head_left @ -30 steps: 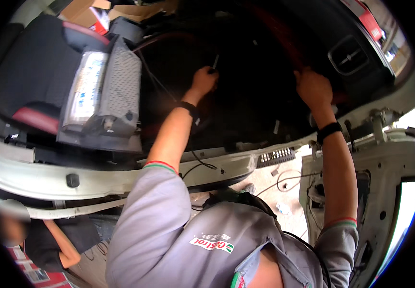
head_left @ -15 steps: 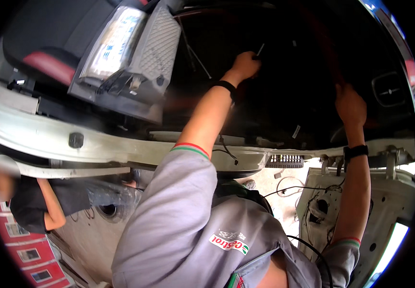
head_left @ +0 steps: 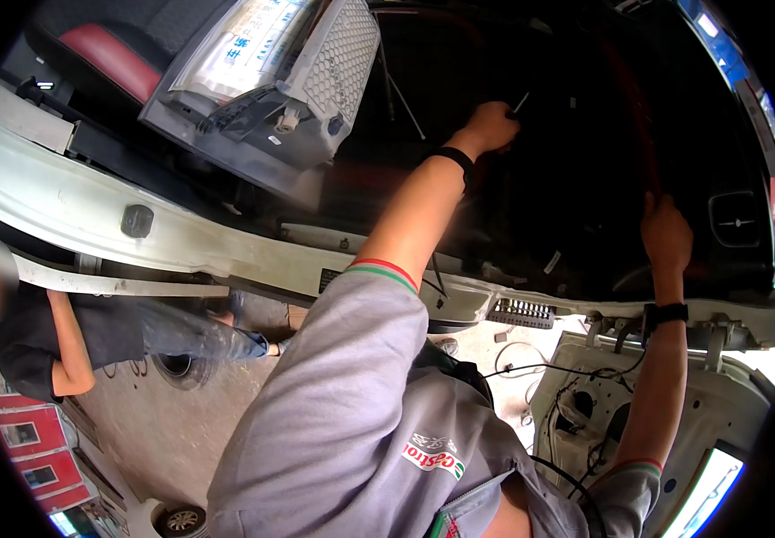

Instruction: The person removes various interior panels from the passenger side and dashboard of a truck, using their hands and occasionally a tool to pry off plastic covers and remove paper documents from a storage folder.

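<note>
My left hand (head_left: 493,127) is closed around the dark handle of a slim tool with a thin silver shaft, which looks like a screwdriver (head_left: 522,101). Its shaft points up and away into the dark car interior (head_left: 575,152); whatever the tip meets is lost in shadow. Farther right, my right hand (head_left: 667,235) is curled against the dark trim near an oval air vent (head_left: 733,221). Its fingertips fade into the dark, so what they grip is hidden. Each wrist wears a black band.
A grey trim panel with a mesh grille (head_left: 344,76) and a silver package (head_left: 248,45) lies left of my left arm. The white door sill (head_left: 91,220) runs across below. A stripped door (head_left: 674,394) with loose cables stands lower right. Another person (head_left: 38,332) is at far left.
The view has shifted, so the interior and both hands sit farther right in the picture. My left hand still holds the tool; my right hand stays by the trim near the vent.
</note>
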### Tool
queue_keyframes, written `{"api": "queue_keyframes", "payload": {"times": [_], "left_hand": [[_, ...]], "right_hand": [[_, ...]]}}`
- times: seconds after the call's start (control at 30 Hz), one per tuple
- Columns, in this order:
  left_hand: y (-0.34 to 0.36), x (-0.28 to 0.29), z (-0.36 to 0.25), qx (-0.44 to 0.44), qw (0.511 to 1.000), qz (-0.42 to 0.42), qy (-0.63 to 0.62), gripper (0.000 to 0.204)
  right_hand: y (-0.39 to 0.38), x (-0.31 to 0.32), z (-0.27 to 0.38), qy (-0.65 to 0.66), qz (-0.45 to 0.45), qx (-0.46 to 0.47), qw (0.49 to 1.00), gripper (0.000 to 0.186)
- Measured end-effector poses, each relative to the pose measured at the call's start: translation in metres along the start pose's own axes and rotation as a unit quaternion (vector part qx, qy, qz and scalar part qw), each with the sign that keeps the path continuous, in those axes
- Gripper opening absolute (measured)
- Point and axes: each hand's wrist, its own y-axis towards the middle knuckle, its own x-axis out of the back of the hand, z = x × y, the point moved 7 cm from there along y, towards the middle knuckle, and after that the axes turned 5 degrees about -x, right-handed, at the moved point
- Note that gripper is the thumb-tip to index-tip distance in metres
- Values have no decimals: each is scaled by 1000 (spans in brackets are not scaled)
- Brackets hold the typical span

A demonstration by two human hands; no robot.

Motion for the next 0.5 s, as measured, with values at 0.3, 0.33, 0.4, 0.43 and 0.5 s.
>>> {"api": "queue_keyframes", "payload": {"times": [0.3,0.33,0.4,0.43,0.5], "left_hand": [[1,0,-3,-9,1000,10,24,17],[0,0,-2,-5,1000,7,11,17],[1,-1,-5,-5,1000,5,3,17],[1,-3,-6,-1,1000,2,-6,17],[1,0,-2,6,1000,-6,-16,17]], "right_hand": [[-1,2,2,-16,-5,0,1000,45],[-1,0,1,-16,-5,0,1000,45],[-1,-1,-3,0,-23,6,1000,44],[-2,0,-3,5,-30,6,1000,43],[-5,6,2,2,-24,6,1000,42]]}}
